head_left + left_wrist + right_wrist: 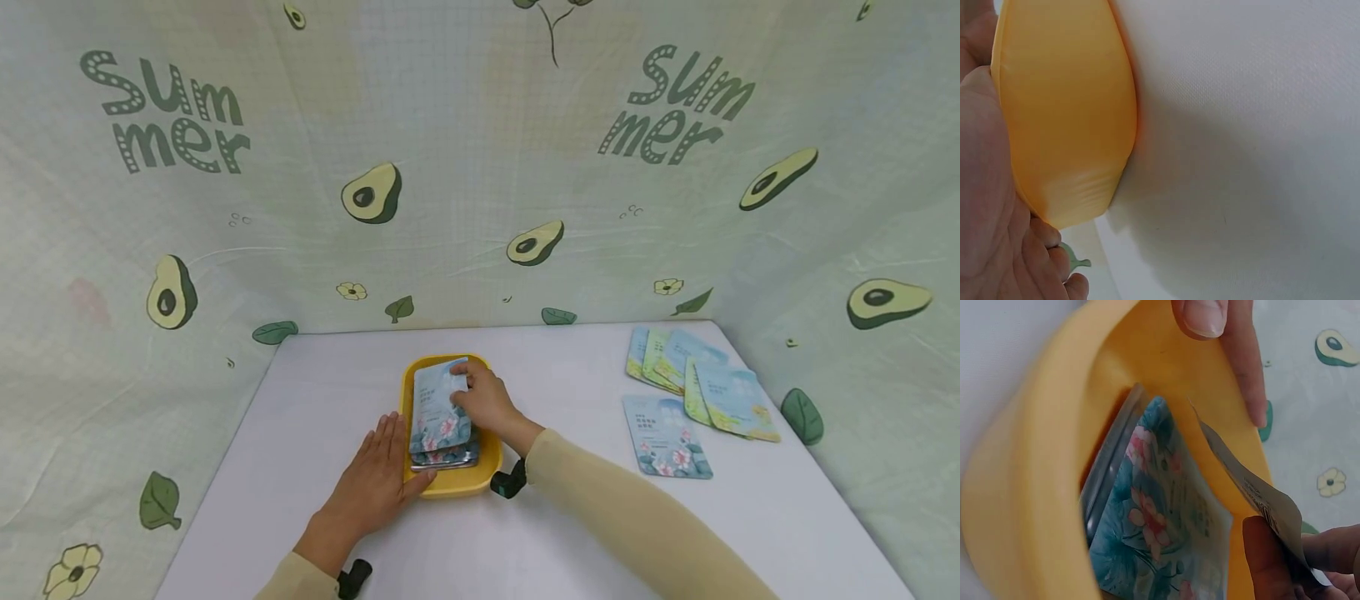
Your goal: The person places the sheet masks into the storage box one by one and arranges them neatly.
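A yellow plastic basket (491,479) stands on the white table, left of its middle. My left hand (375,479) rests along the basket's left side, fingers straight against the rim. Between thumb and fingers, my right hand (487,400) pinches the edge of a flat blue sachet (433,406) printed with pink flowers, above the basket. Its pale back with a barcode shows in the right wrist view. Below it, inside the basket, lies another floral sachet (1147,519) with a silvery edge (1107,465) beneath it. How many lie there is hidden.
At the table's right, a single blue floral sachet (667,437) lies flat. Behind it, several blue and green sachets (738,396) overlap in a fan. A cloth backdrop (450,108) printed with avocados rises at the table's back and sides.
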